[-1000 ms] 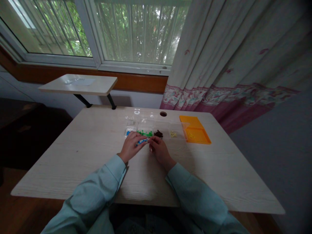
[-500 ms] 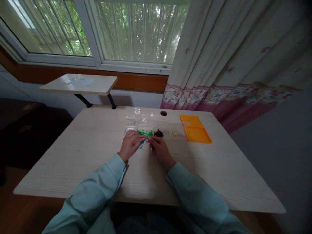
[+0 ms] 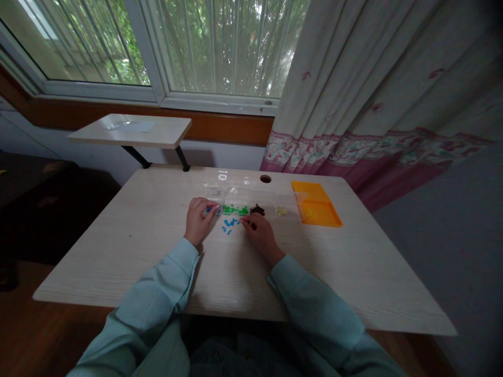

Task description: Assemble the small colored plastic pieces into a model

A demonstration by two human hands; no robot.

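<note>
Small blue plastic pieces (image 3: pixel 230 226) lie loose on the pale wood-grain surface (image 3: pixel 137 235), frame centre. The left hand (image 3: pixel 197 222) curls at the clear compartment box (image 3: pixel 236 200) and the right hand (image 3: pixel 257 235) pinches beside the pieces. Whether either grip holds anything cannot be told.

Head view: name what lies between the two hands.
Small blue pieces lie loose on the table between the left hand and the right hand, seen in the head view.
</note>
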